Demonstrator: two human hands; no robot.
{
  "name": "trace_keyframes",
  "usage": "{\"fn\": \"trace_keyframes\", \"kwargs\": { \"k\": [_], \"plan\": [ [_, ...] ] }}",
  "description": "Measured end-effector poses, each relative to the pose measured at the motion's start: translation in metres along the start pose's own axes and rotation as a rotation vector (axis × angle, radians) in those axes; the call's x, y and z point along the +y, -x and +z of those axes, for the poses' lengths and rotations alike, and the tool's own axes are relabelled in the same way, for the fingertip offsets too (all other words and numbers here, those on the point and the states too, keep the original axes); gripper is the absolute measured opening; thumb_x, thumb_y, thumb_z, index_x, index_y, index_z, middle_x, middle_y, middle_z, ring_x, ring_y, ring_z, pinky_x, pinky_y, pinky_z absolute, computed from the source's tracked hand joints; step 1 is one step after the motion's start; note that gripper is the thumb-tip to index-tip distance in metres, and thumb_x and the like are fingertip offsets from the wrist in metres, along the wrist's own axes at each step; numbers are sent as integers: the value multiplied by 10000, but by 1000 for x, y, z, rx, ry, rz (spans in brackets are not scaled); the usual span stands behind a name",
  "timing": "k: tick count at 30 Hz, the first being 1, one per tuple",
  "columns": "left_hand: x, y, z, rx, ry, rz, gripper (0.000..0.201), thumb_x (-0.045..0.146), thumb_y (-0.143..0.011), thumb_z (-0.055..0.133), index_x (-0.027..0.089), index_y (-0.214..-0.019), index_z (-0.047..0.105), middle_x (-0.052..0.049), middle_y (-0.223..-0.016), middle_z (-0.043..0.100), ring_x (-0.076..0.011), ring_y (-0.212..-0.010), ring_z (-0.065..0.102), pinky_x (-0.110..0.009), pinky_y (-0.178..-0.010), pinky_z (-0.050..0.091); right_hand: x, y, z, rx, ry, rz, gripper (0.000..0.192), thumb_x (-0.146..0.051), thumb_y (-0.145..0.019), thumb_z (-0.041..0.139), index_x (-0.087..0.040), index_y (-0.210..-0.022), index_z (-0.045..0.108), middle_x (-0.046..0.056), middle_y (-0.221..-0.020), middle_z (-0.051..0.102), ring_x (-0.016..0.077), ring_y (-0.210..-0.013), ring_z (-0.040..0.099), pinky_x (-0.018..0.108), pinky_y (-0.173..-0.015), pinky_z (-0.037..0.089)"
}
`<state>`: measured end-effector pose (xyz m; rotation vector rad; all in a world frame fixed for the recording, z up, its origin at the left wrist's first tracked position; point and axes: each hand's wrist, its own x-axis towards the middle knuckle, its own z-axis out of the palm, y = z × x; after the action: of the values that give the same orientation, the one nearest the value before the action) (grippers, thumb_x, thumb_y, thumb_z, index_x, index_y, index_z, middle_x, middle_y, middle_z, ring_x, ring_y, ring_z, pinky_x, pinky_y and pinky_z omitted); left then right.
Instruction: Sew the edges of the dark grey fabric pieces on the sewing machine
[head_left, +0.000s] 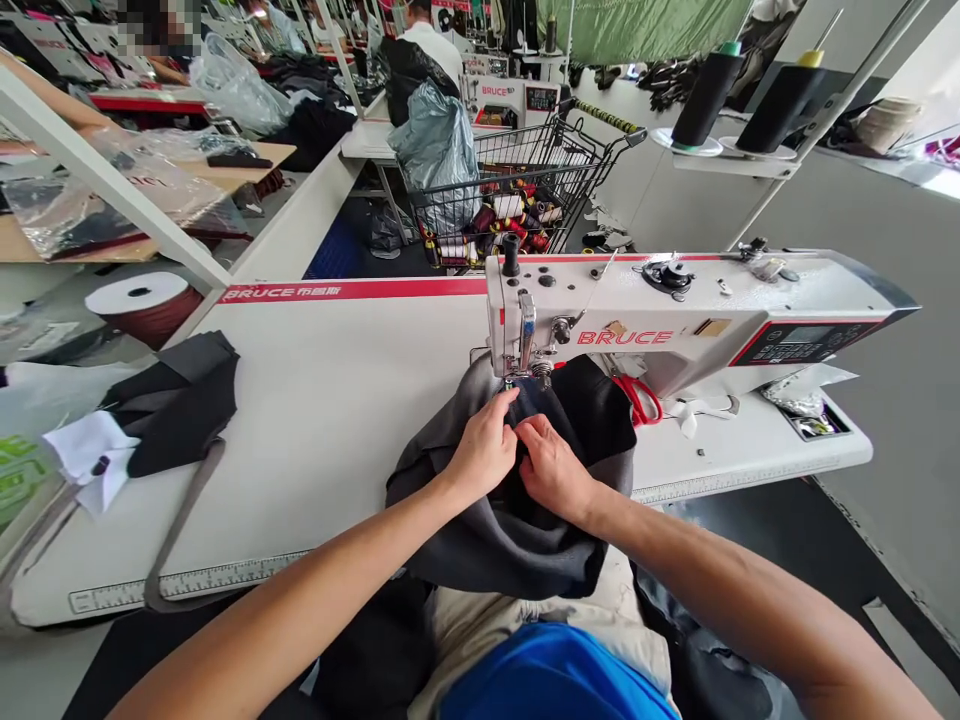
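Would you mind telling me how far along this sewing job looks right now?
Done: the dark grey fabric is already laid under the head of the sewing machine. In hand: the left hand and right hand press the fabric together just in front of the needle. Left: folded dark pieces wait on the table, not yet picked up.

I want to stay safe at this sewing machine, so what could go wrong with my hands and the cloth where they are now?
1. Both the left hand and right hand pinch the dark cloth close to the needle; a fingertip might slip under it.
2. Much of the cloth hangs off the table edge, so its weight could drag the seam askew.
3. The red scissors lie partly under the cloth and could snag it.
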<state>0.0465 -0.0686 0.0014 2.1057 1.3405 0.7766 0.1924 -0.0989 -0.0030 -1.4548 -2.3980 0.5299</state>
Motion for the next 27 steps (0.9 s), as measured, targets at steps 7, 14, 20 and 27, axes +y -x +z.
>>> {"fn": "trace_keyframes", "kwargs": {
  "k": [7,14,20,27],
  "plan": [
    [-13,27,-4,-343,-454,145,588,132,-876,436,177,-1454,337,-129,-1508,367,-335,-1414,295,-628,-1072,360,22,17,-22,-160,295,-140,647,-82,-815,482,-140,-1444,343,120,-1472,396,272,-1172,457,439,-955,438],
    [-19,29,-14,-348,-567,231,476,82,-832,415,151,-1282,554,-126,-1490,395,-336,-1399,321,-608,-1074,369,25,7,-29,-207,365,-192,448,-142,-820,549,-164,-1268,548,93,-1440,463,264,-1109,494,442,-958,380],
    [-8,18,-9,-222,-545,154,432,275,-918,485,181,-1339,492,-158,-1280,568,-343,-1174,543,-669,-1012,374,21,5,-25,-127,361,-195,307,-366,-927,564,-177,-1166,596,99,-1261,602,249,-985,532,408,-838,410],
    [-26,20,-19,-220,-537,272,496,350,-897,562,243,-1374,481,-83,-1446,467,-294,-1253,489,-596,-1124,283,27,11,-21,-105,346,-139,574,-421,-895,606,-236,-1408,428,65,-1487,408,286,-1159,462,481,-980,380]
  ]
}}
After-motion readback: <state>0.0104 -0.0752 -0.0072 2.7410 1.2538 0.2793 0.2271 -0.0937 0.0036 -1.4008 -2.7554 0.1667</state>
